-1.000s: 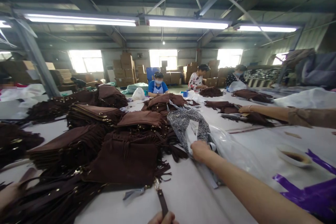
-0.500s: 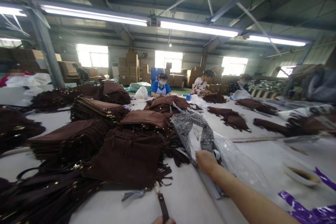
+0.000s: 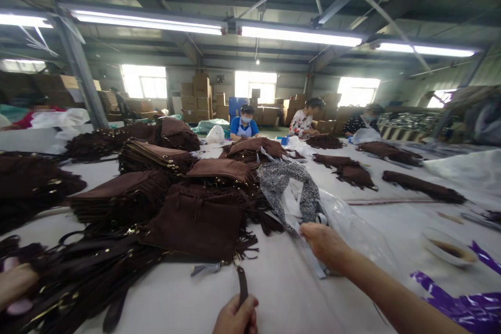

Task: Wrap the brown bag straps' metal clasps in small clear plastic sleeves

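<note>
A dark brown fringed bag (image 3: 195, 227) lies flat on the table before me, its short strap (image 3: 242, 281) hanging from a metal ring toward me. My left hand (image 3: 236, 315) pinches the lower end of that strap. Farther right, my right hand (image 3: 326, 244) has its fingers closed at the near edge of a black-and-white tweed cloth (image 3: 274, 182) with a white piece (image 3: 293, 198) inside. What those fingertips hold is hidden. Clear plastic (image 3: 360, 229) spreads beside the right hand. A small wrapped tassel (image 3: 205, 269) lies by the bag's lower edge.
Stacks of brown fringed bags (image 3: 117, 195) fill the left and middle of the white table (image 3: 282, 292). At far left a co-worker's hand (image 3: 18, 284) is among dark straps. A tape roll (image 3: 448, 248) and purple plastic (image 3: 462, 302) lie right. Several people sit across the table.
My left hand has come up into view with the strap between its fingers. The co-worker's hand has appeared at left. My right hand stays by the tweed cloth; the view has shifted slightly.
</note>
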A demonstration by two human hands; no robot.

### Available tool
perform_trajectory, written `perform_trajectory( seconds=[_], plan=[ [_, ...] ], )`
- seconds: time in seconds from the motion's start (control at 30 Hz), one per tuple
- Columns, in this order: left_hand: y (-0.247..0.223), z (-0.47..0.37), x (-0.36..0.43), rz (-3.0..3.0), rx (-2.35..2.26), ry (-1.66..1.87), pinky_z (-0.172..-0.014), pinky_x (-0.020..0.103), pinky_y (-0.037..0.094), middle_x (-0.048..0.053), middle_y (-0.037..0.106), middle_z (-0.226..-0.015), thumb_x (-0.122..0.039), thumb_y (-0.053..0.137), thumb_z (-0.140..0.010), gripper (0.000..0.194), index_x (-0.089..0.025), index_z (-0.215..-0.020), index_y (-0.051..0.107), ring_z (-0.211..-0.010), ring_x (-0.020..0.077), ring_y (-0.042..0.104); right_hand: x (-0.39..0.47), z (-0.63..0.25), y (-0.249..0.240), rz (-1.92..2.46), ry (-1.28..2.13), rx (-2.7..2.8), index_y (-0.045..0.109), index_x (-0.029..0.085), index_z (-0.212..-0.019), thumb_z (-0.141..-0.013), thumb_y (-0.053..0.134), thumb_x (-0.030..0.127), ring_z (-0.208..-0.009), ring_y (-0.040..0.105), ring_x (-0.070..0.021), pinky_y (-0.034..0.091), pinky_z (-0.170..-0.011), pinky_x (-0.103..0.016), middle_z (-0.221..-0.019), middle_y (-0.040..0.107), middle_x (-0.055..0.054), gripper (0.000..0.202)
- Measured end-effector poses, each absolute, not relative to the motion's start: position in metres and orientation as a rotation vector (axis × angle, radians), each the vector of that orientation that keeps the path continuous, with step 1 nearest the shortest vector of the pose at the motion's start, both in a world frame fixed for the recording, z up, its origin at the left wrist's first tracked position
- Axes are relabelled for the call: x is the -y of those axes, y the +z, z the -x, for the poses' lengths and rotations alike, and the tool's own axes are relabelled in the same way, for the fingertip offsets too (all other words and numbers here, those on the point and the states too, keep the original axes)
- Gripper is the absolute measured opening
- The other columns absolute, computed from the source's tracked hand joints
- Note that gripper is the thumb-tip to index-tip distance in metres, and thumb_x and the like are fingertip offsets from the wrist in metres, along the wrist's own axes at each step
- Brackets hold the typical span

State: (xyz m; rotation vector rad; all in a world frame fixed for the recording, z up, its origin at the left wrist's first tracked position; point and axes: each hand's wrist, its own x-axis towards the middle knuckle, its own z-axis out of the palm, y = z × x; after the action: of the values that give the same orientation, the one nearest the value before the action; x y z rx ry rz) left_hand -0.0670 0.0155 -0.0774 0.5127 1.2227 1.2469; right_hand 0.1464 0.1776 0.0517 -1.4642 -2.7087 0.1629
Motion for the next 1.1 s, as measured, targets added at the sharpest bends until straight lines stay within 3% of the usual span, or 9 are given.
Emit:
perform_trajectory(
  seconds=[0.1,0.23,0.33,0.43,0.5,0.67,0.77,0.93,1.1],
  plan=[
    [-0.059,0.064,-0.008,-0.454,-1.152,1.299,-0.039,0.02,0.019,-0.001,0.055,-0.072,-0.06,0.074,-0.064,0.055,-0.016,-0.091,0.059,-0.042,0.0033,0.034,-0.132,-0.15,0.06,1.162,0.703,2.984,0.074,0.025,-0.082,-0.077,0.052,0.015,-0.062,0.062,-0.0122,0.041,-0.058,-0.019,-0.07,0.071,0.002,0.025],
    [-0.044,0.06,0.001,-0.476,-0.969,1.303,-0.04,0.02,0.018,0.008,0.059,-0.108,-0.056,0.074,-0.068,0.06,-0.015,-0.107,0.056,-0.046,0.0008,0.033,-0.093,-0.134,0.052,0.829,1.503,3.052,0.076,0.029,-0.096,-0.068,0.059,0.018,-0.047,0.051,-0.0096,0.036,-0.045,-0.018,-0.06,0.065,0.006,0.034],
    [-0.044,0.056,0.008,-0.474,-0.864,1.197,-0.041,0.021,0.016,0.0,0.058,-0.077,-0.062,0.071,-0.068,0.059,-0.013,-0.099,0.057,-0.043,0.0018,0.027,-0.094,-0.111,0.037,0.964,1.794,2.789,0.074,0.022,-0.095,-0.064,0.06,0.018,-0.043,0.047,-0.0077,0.033,-0.039,-0.017,-0.057,0.058,0.006,0.034],
    [-0.048,0.054,0.011,-0.48,-0.851,1.149,-0.041,0.021,0.015,-0.01,0.034,-0.05,-0.058,0.069,-0.072,0.047,-0.016,-0.087,0.053,-0.04,0.0037,0.021,-0.107,-0.09,0.024,1.099,1.789,2.484,0.072,0.017,-0.087,-0.068,0.057,0.018,-0.042,0.044,-0.0065,0.03,-0.038,-0.016,-0.056,0.057,0.004,0.024],
    [-0.051,0.053,0.01,-0.487,-0.901,1.171,-0.041,0.021,0.013,-0.011,0.031,-0.048,-0.047,0.073,-0.072,0.039,-0.018,-0.084,0.049,-0.04,0.0041,0.022,-0.112,-0.081,0.015,1.124,1.746,2.28,0.07,0.014,-0.082,-0.072,0.06,0.023,-0.042,0.042,-0.0062,0.028,-0.038,-0.017,-0.056,0.056,0.003,0.017],
    [-0.057,0.053,0.007,-0.375,-0.971,1.27,-0.041,0.02,0.014,-0.011,0.035,-0.05,-0.038,0.074,-0.071,0.037,-0.02,-0.083,0.044,-0.042,0.004,0.023,-0.1,-0.08,-0.01,1.127,1.838,1.465,0.061,0.017,-0.098,-0.083,0.057,0.05,-0.049,0.045,-0.0062,0.03,-0.045,-0.02,-0.079,0.061,-0.001,0.036],
    [-0.059,0.052,0.006,-0.355,-0.949,1.321,-0.042,0.019,0.016,-0.011,0.036,-0.05,-0.039,0.074,-0.072,0.037,-0.019,-0.085,0.045,-0.042,0.0041,0.025,-0.084,-0.088,-0.022,1.138,1.964,1.437,0.061,0.015,-0.085,-0.084,0.053,0.058,-0.055,0.046,-0.0092,0.032,-0.05,-0.022,-0.07,0.056,0.0,0.044],
    [-0.058,0.047,0.005,-0.439,-1.041,1.281,-0.041,0.019,0.019,-0.008,0.043,-0.052,-0.048,0.069,-0.075,0.039,-0.017,-0.09,0.05,-0.041,0.0047,0.03,-0.074,-0.087,-0.024,1.169,1.68,1.774,0.062,0.014,-0.069,-0.077,0.064,0.045,-0.055,0.038,-0.0103,0.029,-0.053,-0.025,-0.056,0.046,0.004,0.033],
    [-0.053,0.058,0.012,-0.429,-1.119,1.222,-0.049,0.022,0.035,0.002,0.06,-0.07,-0.061,0.06,-0.076,0.049,-0.014,-0.093,0.057,-0.052,0.0097,0.049,-0.085,-0.091,-0.025,1.332,1.463,1.846,0.053,0.017,-0.058,-0.072,0.063,0.043,-0.053,0.034,-0.0102,0.026,-0.052,-0.026,-0.052,0.04,0.006,0.032]
  ],
)
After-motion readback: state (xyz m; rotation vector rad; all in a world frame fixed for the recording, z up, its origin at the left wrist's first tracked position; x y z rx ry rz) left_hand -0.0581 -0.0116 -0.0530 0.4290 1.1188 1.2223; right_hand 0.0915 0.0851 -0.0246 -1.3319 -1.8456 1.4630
